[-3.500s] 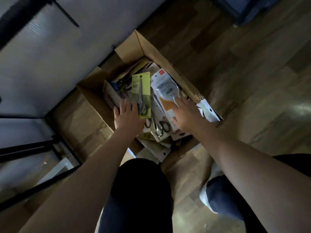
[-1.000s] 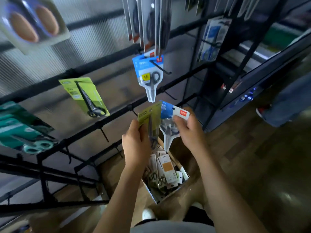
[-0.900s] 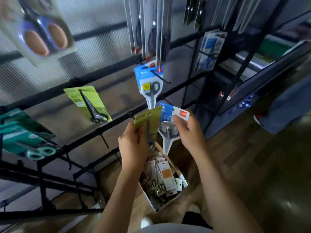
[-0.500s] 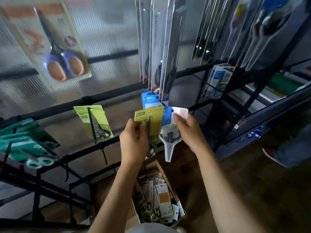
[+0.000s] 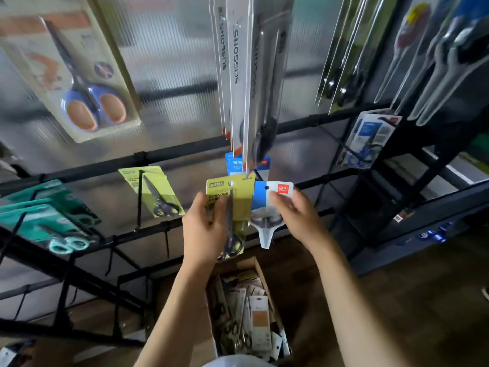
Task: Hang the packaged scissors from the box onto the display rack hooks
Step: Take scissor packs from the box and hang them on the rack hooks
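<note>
My left hand (image 5: 205,231) grips a yellow-green scissors pack (image 5: 232,205) upright in front of the black display rack (image 5: 185,151). My right hand (image 5: 296,218) pinches a blue-and-white scissors pack (image 5: 267,207) right beside it, its pointed end down. Both packs are held just below a hanging blue pack (image 5: 234,164) on the middle rail. The open cardboard box (image 5: 259,271) on the floor below holds several more packaged scissors (image 5: 260,321).
A matching yellow-green pack (image 5: 156,192) hangs left of my hands, teal packs (image 5: 47,221) further left. Long white scissors packs (image 5: 238,75) hang overhead, a large blue-handled pack (image 5: 76,75) at upper left, more packs (image 5: 370,139) at right. Bare hooks (image 5: 166,242) stick out lower down.
I rose from the box with a pack in each hand. Over the last second both hands lifted the packs closer to the middle rail and the view tilted upward.
</note>
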Motion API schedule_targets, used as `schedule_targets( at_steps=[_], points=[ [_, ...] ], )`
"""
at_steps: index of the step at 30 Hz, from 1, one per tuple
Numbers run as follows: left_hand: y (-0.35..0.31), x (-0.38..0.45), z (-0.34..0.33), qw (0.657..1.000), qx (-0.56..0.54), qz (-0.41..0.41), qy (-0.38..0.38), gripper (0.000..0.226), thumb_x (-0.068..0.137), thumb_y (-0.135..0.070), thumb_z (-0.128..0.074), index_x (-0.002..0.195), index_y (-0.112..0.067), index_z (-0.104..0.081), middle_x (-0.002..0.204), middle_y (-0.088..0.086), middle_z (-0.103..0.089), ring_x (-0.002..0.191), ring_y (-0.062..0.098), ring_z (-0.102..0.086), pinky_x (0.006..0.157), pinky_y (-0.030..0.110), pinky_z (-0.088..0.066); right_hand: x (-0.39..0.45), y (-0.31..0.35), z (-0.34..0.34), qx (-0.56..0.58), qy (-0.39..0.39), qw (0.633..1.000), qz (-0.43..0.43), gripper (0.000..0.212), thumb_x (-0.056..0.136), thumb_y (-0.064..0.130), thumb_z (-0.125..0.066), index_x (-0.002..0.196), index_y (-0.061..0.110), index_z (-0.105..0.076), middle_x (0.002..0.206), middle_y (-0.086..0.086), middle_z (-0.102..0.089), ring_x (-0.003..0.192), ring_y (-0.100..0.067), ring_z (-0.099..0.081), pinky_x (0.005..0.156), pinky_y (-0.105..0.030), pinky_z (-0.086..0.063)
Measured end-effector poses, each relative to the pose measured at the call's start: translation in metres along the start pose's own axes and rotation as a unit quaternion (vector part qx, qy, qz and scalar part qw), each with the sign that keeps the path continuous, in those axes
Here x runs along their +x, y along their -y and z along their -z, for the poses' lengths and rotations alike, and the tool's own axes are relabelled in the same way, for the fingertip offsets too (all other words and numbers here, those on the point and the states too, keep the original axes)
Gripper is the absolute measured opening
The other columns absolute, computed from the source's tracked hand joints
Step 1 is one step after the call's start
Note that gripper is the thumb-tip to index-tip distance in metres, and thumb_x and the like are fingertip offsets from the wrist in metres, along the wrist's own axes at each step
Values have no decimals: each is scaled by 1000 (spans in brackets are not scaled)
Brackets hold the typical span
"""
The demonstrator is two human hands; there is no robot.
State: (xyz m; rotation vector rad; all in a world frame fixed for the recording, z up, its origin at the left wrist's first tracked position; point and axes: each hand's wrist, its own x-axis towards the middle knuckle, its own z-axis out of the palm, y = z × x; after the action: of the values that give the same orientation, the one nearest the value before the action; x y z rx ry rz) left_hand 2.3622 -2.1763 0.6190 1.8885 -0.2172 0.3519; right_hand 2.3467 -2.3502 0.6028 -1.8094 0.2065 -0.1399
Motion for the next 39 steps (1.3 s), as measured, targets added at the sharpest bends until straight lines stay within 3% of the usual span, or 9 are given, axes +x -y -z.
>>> schedule_targets(
  at_steps=[3,7,14,20,24,29,31,37,39],
  points=[
    [0,-1,1,1000,11,-3,-11,38,92,-9,-57,65,-28,-38,52,-13,-42,49,-5,-44,48,8,-31,0,-3,2,-6,5,1000,7,5,97,29,-49,100,29,-54,94,17,-61,84,11,-58,62,-2,-42],
    [-3,-5,3,1000,22,-6,-19,39,92,-8,-58,65,-29,-38,51,-15,-43,49,-9,-45,49,6,-31,0,-8,4,-4,1,1000,13,9,97,28,-49,104,23,-53,96,11,-61,87,5,-58,61,-4,-44],
    [1,-9,11,1000,26,2,0,17,92,-10,-57,79,-20,-54,64,-15,-54,55,-9,-49,53,6,-36,9,-11,3,-40,-2,999,7,16,99,25,-47,108,14,-54,92,7,-59,80,6,-54,56,-1,-41],
    [11,-8,27,999,32,-1,-20,6,93,-12,-56,88,-13,-58,75,-15,-61,64,-7,-53,60,11,-40,31,-9,-6,-67,-10,998,7,27,99,29,-46,121,13,-54,105,2,-60,81,7,-52,48,1,-36],
    [10,-7,40,999,33,-9,-36,5,93,-10,-55,94,-13,-58,83,-15,-62,71,-8,-56,64,8,-41,49,-9,-14,-80,-18,997,11,28,100,29,-45,121,14,-53,104,4,-60,90,-2,-58,53,-6,-40],
    [9,-7,54,998,42,-12,-54,8,94,-10,-54,91,-2,-56,76,-2,-60,63,0,-49,59,12,-38,69,-15,-20,-74,-29,997,6,27,99,28,-48,120,13,-54,106,-1,-63,83,-3,-55,55,-10,-41],
    [9,-8,59,998,34,-9,-57,6,94,-10,-54,91,-5,-56,76,-7,-60,64,-3,-51,60,10,-39,76,-18,-23,-75,-29,997,7,27,98,27,-48,119,11,-55,109,-5,-65,88,-10,-58,59,-15,-41],
    [18,-15,69,999,5,27,-37,8,95,-13,-54,93,-19,-59,83,-14,-64,74,-5,-57,66,11,-42,62,-28,-40,-42,-104,994,16,38,94,29,-56,126,10,-47,119,-3,-58,100,-8,-58,60,-8,-43],
    [22,-19,70,999,-4,39,-34,14,95,-13,-53,96,-26,-59,91,-14,-66,81,-2,-60,71,12,-44,48,-35,-49,-71,-150,986,26,48,92,29,-59,134,11,-43,128,-6,-52,110,-12,-55,71,-11,-47]
  ],
)
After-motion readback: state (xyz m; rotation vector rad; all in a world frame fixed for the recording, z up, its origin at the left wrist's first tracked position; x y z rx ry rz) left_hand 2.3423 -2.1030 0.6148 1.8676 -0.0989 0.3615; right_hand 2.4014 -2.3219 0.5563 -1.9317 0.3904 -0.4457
